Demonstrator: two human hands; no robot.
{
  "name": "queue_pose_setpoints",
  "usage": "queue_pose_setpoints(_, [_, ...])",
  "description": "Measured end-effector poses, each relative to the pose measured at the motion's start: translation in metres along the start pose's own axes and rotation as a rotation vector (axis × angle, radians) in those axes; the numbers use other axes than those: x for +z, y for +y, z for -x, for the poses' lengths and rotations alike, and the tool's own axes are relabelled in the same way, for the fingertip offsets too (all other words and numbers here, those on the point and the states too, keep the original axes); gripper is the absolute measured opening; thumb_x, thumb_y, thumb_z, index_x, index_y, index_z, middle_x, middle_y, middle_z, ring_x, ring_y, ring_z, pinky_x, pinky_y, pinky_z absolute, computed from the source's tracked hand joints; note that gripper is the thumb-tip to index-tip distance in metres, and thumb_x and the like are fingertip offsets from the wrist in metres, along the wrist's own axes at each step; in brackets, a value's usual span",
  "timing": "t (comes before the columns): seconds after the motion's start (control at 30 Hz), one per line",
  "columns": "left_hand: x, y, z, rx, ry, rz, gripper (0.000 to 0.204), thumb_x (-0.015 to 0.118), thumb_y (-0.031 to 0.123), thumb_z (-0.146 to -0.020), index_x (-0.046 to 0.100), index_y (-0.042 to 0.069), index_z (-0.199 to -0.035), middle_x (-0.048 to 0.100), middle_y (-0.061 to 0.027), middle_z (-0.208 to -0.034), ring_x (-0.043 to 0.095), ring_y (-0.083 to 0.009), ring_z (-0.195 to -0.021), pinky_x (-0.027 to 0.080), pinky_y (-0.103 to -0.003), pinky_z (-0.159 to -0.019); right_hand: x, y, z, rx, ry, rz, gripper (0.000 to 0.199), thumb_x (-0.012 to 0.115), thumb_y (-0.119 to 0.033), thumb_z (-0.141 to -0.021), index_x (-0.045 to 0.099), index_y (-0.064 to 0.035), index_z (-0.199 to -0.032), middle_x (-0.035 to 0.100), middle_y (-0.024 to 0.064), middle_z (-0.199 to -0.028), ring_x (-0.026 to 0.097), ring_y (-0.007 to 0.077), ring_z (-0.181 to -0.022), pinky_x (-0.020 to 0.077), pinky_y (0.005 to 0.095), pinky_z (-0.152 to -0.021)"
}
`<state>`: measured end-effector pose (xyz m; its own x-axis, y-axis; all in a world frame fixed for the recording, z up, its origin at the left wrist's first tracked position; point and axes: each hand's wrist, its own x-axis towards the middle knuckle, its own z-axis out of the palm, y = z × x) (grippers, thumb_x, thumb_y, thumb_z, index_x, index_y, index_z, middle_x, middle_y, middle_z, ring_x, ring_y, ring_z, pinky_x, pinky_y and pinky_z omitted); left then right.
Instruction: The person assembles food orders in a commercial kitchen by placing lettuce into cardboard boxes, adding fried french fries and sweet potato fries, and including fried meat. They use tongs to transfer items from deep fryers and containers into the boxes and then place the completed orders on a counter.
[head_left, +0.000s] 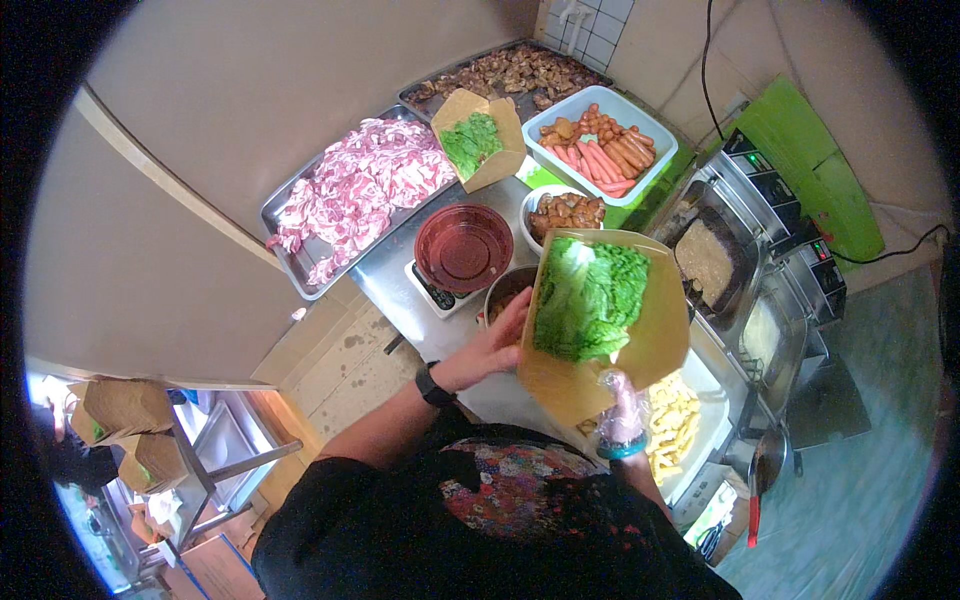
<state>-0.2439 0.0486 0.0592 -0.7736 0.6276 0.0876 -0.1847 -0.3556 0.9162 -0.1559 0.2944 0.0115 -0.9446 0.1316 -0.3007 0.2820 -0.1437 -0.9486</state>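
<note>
While a brown paper box (640, 345) is held open above the steel tabletop (400, 275), it is seen to be lined already with green lettuce leaves (590, 298) and nothing else; no meat, sausage or fried pieces have been put in it yet, so the filling is judged to be only at its first stage, with the toppings and the closing of the flaps left to do. A second box (482, 138), likewise lined with lettuce, is stood further back between a tray of raw sliced meat (360, 190) and a white tub of sausages (603, 145).

The box is supported from beneath by the right hand (622, 408), which is covered by a clear plastic glove; its grip is closed around the lower corner of the box, though the fingertips are hidden behind the paper. The left hand (495, 345), bare and with a dark watch at the wrist, is laid against the box's left wall, fingers curled loosely and pressed to the edge; whether the wall is pinched or only steadied cannot be told.

Just behind the box, a red bowl (463, 246) is set on a small scale, and a bowl of brown cooked pieces (567, 213) is stood near it. Yellow fried sticks (672, 425) are kept in a white tray below the box.
</note>
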Motion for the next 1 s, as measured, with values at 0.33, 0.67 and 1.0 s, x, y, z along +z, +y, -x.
queue_pose_setpoints(0.33, [-0.009,-0.044,0.005,-0.127,0.185,-0.109,0.053,0.056,0.026,-0.083,0.035,0.004,-0.126,0.046,-0.008,-0.122,0.042,-0.0212,-0.114,0.035,-0.035,-0.095,0.037,-0.018,0.005,-0.377,0.065,0.165,0.041,0.04,-0.037,-0.089,0.051,-0.0013,-0.107,0.058,0.0099,-0.095,0.054,0.0171,-0.087,0.0446,0.0293,-0.074])
queue_pose_setpoints(0.67, [-0.044,-0.079,0.006,-0.34,0.342,0.207,0.031,0.047,0.021,-0.087,0.041,0.008,-0.114,0.054,-0.0019,-0.092,0.052,-0.0107,-0.063,0.042,-0.024,-0.045,-0.04,-0.046,-0.025,0.021,0.409,-1.001,0.054,0.034,-0.041,-0.09,0.034,-0.0014,-0.127,0.049,0.0152,-0.117,0.052,0.0238,-0.095,0.0446,0.0366,-0.079])
queue_pose_setpoints(1.0, [-0.031,-0.062,-0.003,-0.128,0.382,0.05,0.033,0.05,0.02,-0.086,0.043,0.005,-0.114,0.053,-0.0023,-0.098,0.051,-0.0122,-0.086,0.043,-0.024,-0.071,-0.08,-0.071,-0.113,0.254,0.249,-0.663,0.027,0.047,-0.034,-0.084,0.048,-0.0092,-0.092,0.044,0.0054,-0.08,0.042,0.0162,-0.069,0.0347,0.0307,-0.06])
